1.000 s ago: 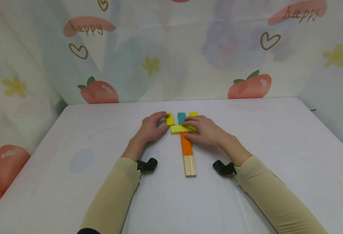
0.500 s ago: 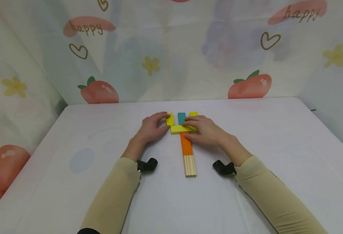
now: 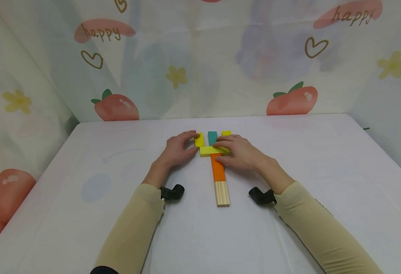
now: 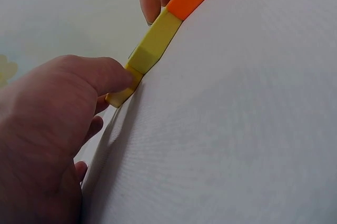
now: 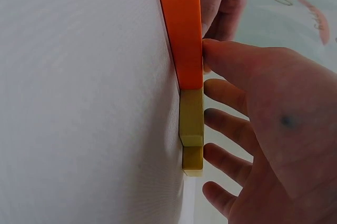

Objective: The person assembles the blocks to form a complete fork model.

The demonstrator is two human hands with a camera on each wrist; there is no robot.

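Observation:
My left hand (image 3: 179,147) pinches a yellow block (image 3: 199,140) between thumb and fingertips, at the left end of a yellow-green crosswise block (image 3: 207,151). In the left wrist view, the thumb presses that yellow block's (image 4: 122,96) side. My right hand (image 3: 243,152) rests its spread fingers on the crosswise block, with the thumb touching an orange block (image 3: 218,169) below it. A teal block (image 3: 212,137) and another yellow block (image 3: 226,133) stand beyond the crosswise block; the right fingers partly hide both. In the right wrist view, the fingertips touch the tops of the blocks.
A plain wood block (image 3: 222,194) with grooves continues the line of the orange block toward me. All the blocks lie flat on a white-covered table (image 3: 200,243). A printed cloth backdrop (image 3: 207,57) rises behind the table's far edge.
The pinched yellow block has shifted slightly to the right and straightened, with the left fingertips following it. My right hand has stayed in place.

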